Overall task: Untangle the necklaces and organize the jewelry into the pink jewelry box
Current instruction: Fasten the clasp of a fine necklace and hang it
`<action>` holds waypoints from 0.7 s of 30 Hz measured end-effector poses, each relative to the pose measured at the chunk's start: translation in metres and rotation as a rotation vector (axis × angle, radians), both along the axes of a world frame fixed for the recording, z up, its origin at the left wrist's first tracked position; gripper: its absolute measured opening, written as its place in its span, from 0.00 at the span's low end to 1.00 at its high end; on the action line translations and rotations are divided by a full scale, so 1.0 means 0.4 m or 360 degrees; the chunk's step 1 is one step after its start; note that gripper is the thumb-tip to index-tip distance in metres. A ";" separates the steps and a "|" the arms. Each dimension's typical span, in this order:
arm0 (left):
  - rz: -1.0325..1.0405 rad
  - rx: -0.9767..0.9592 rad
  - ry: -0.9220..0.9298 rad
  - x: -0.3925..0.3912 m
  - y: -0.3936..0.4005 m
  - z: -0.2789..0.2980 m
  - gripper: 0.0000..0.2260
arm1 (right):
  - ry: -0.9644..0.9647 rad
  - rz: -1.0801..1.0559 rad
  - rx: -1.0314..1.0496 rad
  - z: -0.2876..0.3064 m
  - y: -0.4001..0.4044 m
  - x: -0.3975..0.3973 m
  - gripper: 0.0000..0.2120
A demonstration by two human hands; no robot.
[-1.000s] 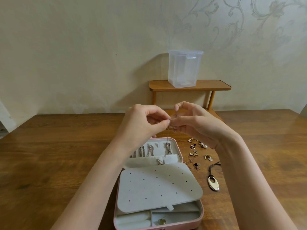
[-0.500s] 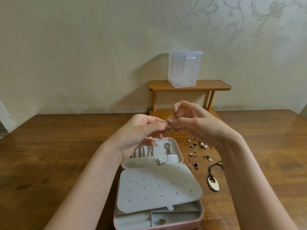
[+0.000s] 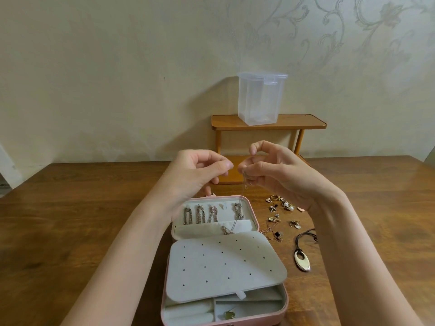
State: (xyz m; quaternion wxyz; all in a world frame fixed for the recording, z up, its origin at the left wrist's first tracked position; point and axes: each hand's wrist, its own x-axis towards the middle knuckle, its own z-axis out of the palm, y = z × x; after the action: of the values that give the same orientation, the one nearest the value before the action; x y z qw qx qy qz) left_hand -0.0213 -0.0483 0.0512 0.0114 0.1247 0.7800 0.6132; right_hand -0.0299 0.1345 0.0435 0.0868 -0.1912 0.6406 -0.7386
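Note:
The pink jewelry box (image 3: 285,302) lies open in front of me, a grey perforated panel (image 3: 223,264) folded over its base. Several chains (image 3: 200,214) hang in its lid. Above the lid, my right hand (image 3: 280,175) pinches a thin necklace (image 3: 242,196), whose pendant (image 3: 227,230) rests on the lid pocket. My left hand (image 3: 197,177) is just left of it, thumb pressed to forefinger, seemingly on the chain's end. Right of the box lie loose earrings and rings (image 3: 280,207), a fine chain with a black square (image 3: 275,234) and a black cord necklace with an oval pendant (image 3: 302,261).
A small gold piece (image 3: 229,315) sits in a front compartment of the box. At the back of the wooden table (image 3: 70,231), a small wooden shelf (image 3: 303,123) against the wall carries a clear plastic container (image 3: 261,97).
My two hands, which were touching at the fingertips on the chain, have drawn a little apart. The left hand has moved left and the right hand's index finger has lifted.

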 end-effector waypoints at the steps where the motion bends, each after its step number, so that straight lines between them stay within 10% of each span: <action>1: -0.0016 -0.0082 0.0081 0.004 0.002 0.003 0.03 | -0.0001 -0.0003 -0.0004 0.000 -0.001 0.000 0.13; 9: 0.0113 -0.0402 0.0481 0.008 0.029 -0.015 0.02 | -0.0022 -0.0052 0.0023 0.000 -0.007 0.001 0.12; 21: -0.0015 -0.0022 0.0008 -0.003 0.035 -0.031 0.07 | -0.0027 -0.0027 0.0141 0.000 -0.018 0.002 0.12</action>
State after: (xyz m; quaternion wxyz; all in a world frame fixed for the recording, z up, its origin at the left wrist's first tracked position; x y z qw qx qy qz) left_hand -0.0223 -0.0343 0.0389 0.0133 0.1298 0.7836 0.6074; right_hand -0.0290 0.1272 0.0433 0.0943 -0.1753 0.6736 -0.7118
